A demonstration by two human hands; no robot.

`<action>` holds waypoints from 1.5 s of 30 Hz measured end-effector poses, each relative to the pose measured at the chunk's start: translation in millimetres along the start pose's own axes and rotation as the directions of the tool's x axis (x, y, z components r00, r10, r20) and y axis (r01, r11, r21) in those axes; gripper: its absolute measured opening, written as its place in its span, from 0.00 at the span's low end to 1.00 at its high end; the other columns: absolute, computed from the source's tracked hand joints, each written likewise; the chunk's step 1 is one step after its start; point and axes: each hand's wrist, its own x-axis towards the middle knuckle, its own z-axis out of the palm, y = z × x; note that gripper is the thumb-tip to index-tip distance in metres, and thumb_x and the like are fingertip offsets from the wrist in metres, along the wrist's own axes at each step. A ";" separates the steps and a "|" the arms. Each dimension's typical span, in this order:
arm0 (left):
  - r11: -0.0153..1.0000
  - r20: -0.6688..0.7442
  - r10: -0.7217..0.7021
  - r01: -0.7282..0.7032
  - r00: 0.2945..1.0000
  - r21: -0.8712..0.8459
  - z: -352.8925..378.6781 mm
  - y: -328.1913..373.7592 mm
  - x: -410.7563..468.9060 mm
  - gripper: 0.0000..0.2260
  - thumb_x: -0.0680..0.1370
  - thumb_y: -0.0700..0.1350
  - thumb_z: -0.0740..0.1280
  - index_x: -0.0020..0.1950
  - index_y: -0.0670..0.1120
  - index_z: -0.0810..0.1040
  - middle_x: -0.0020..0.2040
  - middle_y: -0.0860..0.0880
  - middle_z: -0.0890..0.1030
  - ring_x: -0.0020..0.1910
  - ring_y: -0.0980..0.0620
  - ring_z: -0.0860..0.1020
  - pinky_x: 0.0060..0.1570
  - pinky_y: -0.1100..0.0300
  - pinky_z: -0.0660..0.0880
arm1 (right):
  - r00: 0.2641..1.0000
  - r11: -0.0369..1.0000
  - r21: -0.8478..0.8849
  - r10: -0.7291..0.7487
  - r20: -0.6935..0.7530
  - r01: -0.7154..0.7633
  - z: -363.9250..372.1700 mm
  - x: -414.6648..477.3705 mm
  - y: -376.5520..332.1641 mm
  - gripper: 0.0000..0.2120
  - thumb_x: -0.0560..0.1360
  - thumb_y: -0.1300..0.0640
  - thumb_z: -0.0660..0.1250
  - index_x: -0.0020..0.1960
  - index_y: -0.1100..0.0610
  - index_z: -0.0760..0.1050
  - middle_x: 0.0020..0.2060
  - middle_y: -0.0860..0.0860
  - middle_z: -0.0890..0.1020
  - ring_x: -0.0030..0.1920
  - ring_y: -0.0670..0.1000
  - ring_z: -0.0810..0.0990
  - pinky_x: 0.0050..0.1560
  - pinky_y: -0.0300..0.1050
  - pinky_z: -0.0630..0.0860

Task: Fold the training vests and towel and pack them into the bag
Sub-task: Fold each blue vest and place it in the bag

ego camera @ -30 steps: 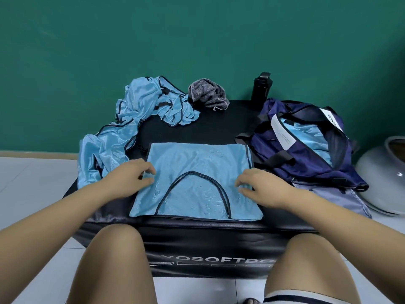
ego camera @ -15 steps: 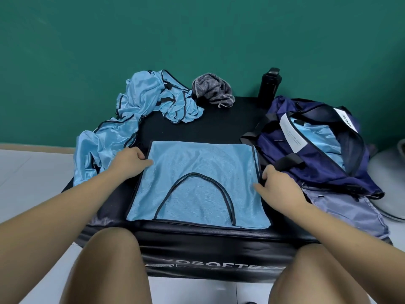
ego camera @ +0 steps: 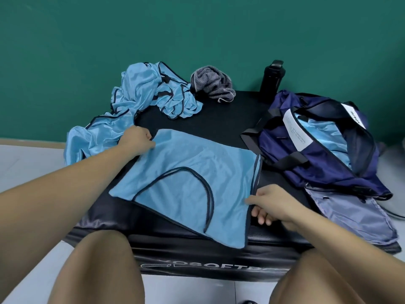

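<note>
Head view: a black padded tabletop (ego camera: 219,119) carries all task items. At 3 o'clock lies the navy blue fabric bag (ego camera: 317,154). Its mouth is open and light blue fabric (ego camera: 324,132) shows inside, probably a vest already packed.

From centre to 6 o'clock lies the flat light blue mesh training vest with dark piping (ego camera: 186,172). It is skewed, and its near right corner overhangs the tabletop's front edge.

- Left hand (ego camera: 137,140): at the flat vest's 10 o'clock corner, fingers curled and gripping that corner.
- Right hand (ego camera: 271,202): at the flat vest's 4 o'clock edge, thumb on top and fingers curled beneath, pinching the hem.

Step in hand, as judged: folding this vest, which appears to be doubled once. The next move calls for one more fold with the edges aligned and the slippery mesh kept taut. The vest then goes to the bag at 3 o'clock.

Items not yet folded:
- Crumpled pile of light blue vests (ego camera: 140,91) at 10 to 11 o'clock, spilling over the left edge and just beside the left hand.
- Crumpled grey striped towel (ego camera: 211,84) at 12 o'clock.

A black bottle (ego camera: 270,82) stands at 1 o'clock, behind the bag.

Obstruction: the bag's black straps (ego camera: 258,128) cross its mouth and trail toward the flat vest. They will likely need clearing before insertion.
</note>
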 end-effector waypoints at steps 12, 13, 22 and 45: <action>0.985 -0.165 0.091 -0.064 0.982 0.162 37.3 70.6 74.2 0.07 0.80 0.46 0.72 0.56 0.47 0.84 0.64 0.40 0.70 0.64 0.38 0.70 0.58 0.42 0.78 | 0.951 0.908 0.389 0.029 0.309 -0.155 96.3 -49.8 -17.1 0.12 0.87 0.54 0.65 0.53 0.64 0.73 0.42 0.64 0.87 0.30 0.55 0.82 0.23 0.42 0.72; 0.986 -0.174 0.107 -0.081 0.979 0.148 40.3 78.1 79.1 0.07 0.79 0.45 0.72 0.56 0.47 0.84 0.63 0.41 0.70 0.64 0.38 0.70 0.57 0.42 0.78 | 0.943 0.893 0.416 0.027 0.332 -0.172 99.2 -50.8 -19.6 0.14 0.87 0.53 0.63 0.55 0.65 0.73 0.42 0.65 0.87 0.30 0.56 0.82 0.23 0.42 0.72; 0.969 -0.213 0.235 -0.211 0.948 0.128 54.7 140.9 112.2 0.05 0.76 0.40 0.67 0.50 0.47 0.80 0.48 0.43 0.81 0.48 0.40 0.79 0.47 0.47 0.80 | 0.940 0.968 0.153 -0.231 0.251 0.197 87.3 -51.9 -38.4 0.10 0.84 0.57 0.62 0.50 0.56 0.82 0.37 0.58 0.87 0.25 0.51 0.78 0.23 0.40 0.68; 0.813 0.163 0.580 -0.579 0.798 -0.059 39.3 30.1 -182.4 0.09 0.76 0.61 0.71 0.51 0.60 0.76 0.48 0.61 0.76 0.50 0.61 0.76 0.49 0.60 0.76 | 0.447 0.050 -0.826 -0.858 0.252 0.562 13.9 31.4 12.1 0.10 0.76 0.57 0.66 0.57 0.53 0.79 0.50 0.48 0.76 0.48 0.55 0.74 0.50 0.51 0.72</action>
